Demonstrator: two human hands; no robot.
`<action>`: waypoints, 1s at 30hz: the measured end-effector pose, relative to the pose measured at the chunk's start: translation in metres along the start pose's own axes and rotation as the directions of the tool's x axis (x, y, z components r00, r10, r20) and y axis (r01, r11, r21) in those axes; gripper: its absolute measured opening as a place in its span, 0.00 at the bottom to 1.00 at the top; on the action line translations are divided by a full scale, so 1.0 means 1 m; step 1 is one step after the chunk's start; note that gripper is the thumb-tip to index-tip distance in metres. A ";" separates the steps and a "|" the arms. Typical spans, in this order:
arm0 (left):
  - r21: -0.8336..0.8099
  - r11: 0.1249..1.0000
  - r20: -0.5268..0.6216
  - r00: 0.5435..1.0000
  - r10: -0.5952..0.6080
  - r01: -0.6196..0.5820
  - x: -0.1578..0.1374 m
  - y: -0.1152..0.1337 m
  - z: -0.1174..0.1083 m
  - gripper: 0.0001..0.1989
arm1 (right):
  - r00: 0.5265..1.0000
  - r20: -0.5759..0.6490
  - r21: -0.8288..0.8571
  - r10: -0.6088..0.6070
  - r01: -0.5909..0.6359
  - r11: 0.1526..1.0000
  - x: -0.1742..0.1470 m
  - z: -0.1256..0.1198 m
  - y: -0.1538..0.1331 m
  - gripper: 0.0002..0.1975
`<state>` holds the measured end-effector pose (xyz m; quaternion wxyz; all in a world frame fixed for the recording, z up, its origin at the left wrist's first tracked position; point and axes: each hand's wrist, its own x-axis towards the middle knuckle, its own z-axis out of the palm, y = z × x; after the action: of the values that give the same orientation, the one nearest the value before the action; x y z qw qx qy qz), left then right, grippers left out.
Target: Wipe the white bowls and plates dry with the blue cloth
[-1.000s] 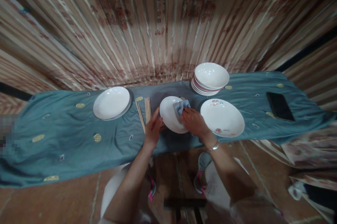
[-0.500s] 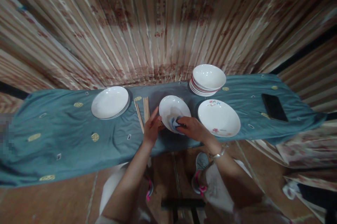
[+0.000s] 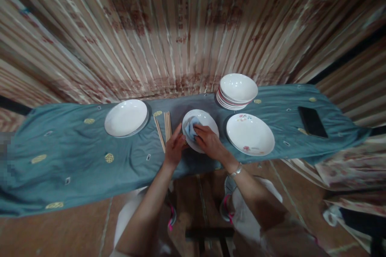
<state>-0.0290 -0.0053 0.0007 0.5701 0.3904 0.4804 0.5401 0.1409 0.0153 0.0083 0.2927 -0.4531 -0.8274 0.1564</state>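
Small round white glossy bowl (image 3: pixel 205 118), seen from above: it lies directly between the two hands, at the near-middle part of a counter (image 3: pixel 126 168) draped in blue-green fabric with yellow pineapple motifs. The left hand (image 3: pixel 174 147) grasps the bowl at its left side, thumb and fingers close to the rim; the exact placing of the fingers underneath is hidden. The right hand (image 3: pixel 208 140) is closed on a crumpled pale blue cloth (image 3: pixel 190 127), which is pressed against the inside of the bowl, on the side toward the left hand. A silver-coloured bracelet (image 3: pixel 237 169) encircles the right wrist.

Just beyond the left hand, slightly to its left, lie slender pale wooden sticks (image 3: pixel 167 123) in two groups, set at an angle to each other. Farther left of the same hand rests a stack of shallow white plates (image 3: pixel 126 118). To the right of the right hand, near it, is a wide white dish with floral sprigs (image 3: pixel 250 135); beyond that hand, toward the back, stands a stack of white bowls with some reddish bands (image 3: pixel 238 88). Well apart, far to its right, lies a flat black rectangular object (image 3: pixel 313 122).
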 end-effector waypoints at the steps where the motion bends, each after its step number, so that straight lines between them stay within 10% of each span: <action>1: -0.006 1.000 0.002 1.000 0.000 0.000 0.000 0.000 0.000 0.39 | 1.000 0.002 -0.019 0.005 -0.005 1.000 0.002 0.000 0.002 0.17; 18: -0.037 0.999 -0.033 0.999 -0.012 0.011 -0.002 0.005 0.001 0.38 | 0.947 0.216 -0.240 0.237 -0.183 0.953 -0.014 -0.028 0.004 0.06; 30: 0.030 0.998 0.002 0.998 0.064 -0.064 0.000 0.005 0.003 0.34 | 0.973 0.182 0.250 0.144 -0.187 0.950 -0.019 -0.018 -0.009 0.06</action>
<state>-0.0278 -0.0041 0.0063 0.5470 0.4141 0.4754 0.5507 0.1537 -0.0056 0.0207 0.2687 -0.4637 -0.7788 0.3259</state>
